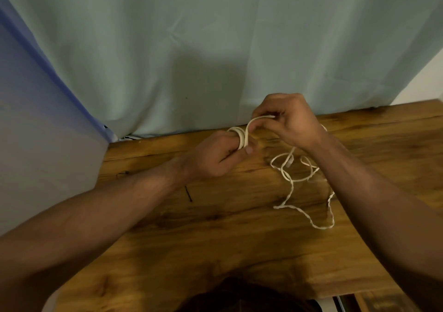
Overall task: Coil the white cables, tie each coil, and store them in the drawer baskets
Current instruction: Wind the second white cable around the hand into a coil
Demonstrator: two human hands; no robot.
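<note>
Seemingly a room in a home; a knotty wooden tabletop (215, 235) stands against a pale green curtain (215, 47) (a blue cloth (36, 91) hangs at its left); white wall (430, 81) shows at right.

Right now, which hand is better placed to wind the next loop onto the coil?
Probably the right hand. It pinches the free strand just above the coil, and the loose cable lies on the table on its side. The left hand is busy: the coil is wrapped round its fingers.

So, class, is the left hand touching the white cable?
Touching. The head view shows the white cable looped round the curled fingers of the left hand.
</note>
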